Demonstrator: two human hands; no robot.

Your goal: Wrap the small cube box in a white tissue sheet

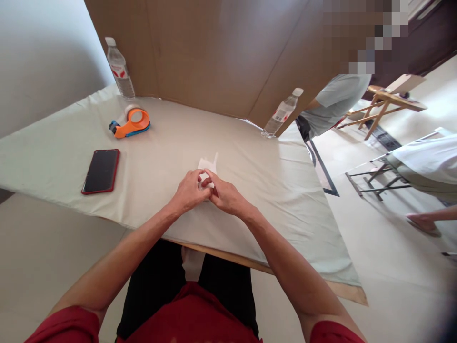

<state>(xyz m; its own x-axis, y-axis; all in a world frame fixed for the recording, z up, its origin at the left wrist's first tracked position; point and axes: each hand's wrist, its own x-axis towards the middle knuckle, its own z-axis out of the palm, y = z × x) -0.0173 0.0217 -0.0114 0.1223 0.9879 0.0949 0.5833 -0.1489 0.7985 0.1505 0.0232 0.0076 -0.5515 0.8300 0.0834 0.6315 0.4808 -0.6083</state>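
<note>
My left hand and my right hand meet at the middle of the table's near side, fingertips curled toward each other. Between and just beyond them shows a small, flat white piece, like paper or thin plastic, with a narrow strip sticking up at its right. The fingers of both hands are closed around its near part, which they largely hide. Its exact kind is not clear from here.
A phone with a red case and an orange tape dispenser lie at left on the cloth-covered table. Water bottles stand by a cardboard panel. Other people and a wooden stool are at right.
</note>
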